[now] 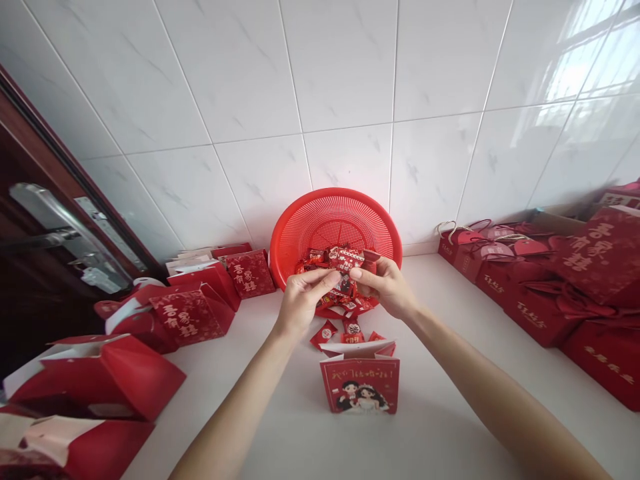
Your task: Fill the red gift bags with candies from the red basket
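The left hand (303, 300) and the right hand (387, 287) pinch a small red packet (345, 263) before the basket (295, 223); an open box (361, 387) partly hides loose sweets (323, 335), and gift boxes (187, 315) stand at both sides.

The left hand (300, 299), right hand (389, 287) and forearms (243, 400) are bare

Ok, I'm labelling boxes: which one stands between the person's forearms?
The box showing a cartoon couple, in front of the basket; the other boxes are off to either side.
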`<control>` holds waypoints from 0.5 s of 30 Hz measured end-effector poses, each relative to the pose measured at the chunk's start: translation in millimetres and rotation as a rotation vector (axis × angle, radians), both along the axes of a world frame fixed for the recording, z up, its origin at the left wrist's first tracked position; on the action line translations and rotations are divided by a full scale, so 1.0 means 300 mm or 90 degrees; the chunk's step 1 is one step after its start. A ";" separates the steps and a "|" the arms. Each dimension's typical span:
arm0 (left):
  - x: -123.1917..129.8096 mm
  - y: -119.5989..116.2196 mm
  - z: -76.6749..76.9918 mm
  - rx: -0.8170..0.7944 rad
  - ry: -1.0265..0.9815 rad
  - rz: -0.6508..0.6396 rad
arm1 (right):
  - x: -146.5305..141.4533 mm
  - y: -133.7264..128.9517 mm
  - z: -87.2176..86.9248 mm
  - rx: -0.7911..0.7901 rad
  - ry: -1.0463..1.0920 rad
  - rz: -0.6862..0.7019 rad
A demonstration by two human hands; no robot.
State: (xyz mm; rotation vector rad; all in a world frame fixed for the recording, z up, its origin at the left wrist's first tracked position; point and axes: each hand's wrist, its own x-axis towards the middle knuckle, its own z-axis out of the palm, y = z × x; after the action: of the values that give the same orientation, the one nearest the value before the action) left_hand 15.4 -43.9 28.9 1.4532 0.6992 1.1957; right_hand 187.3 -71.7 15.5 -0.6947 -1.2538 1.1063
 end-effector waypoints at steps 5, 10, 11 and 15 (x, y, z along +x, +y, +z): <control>0.009 0.005 -0.010 -0.032 -0.018 -0.013 | -0.018 0.005 -0.016 -0.039 0.060 0.024; 0.004 -0.008 -0.007 -0.019 0.013 -0.010 | -0.031 -0.003 0.001 -0.140 0.126 -0.020; 0.003 -0.008 -0.006 -0.014 0.018 -0.001 | -0.031 -0.004 0.006 -0.158 0.137 -0.026; -0.003 0.018 0.006 -0.008 0.028 0.032 | -0.022 0.002 0.014 -0.216 0.165 -0.057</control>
State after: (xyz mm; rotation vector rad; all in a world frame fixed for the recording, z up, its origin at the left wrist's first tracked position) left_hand 14.7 -38.4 30.8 1.4629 0.7761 1.1977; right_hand 180.6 -71.2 19.6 -0.8218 -0.8157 1.3037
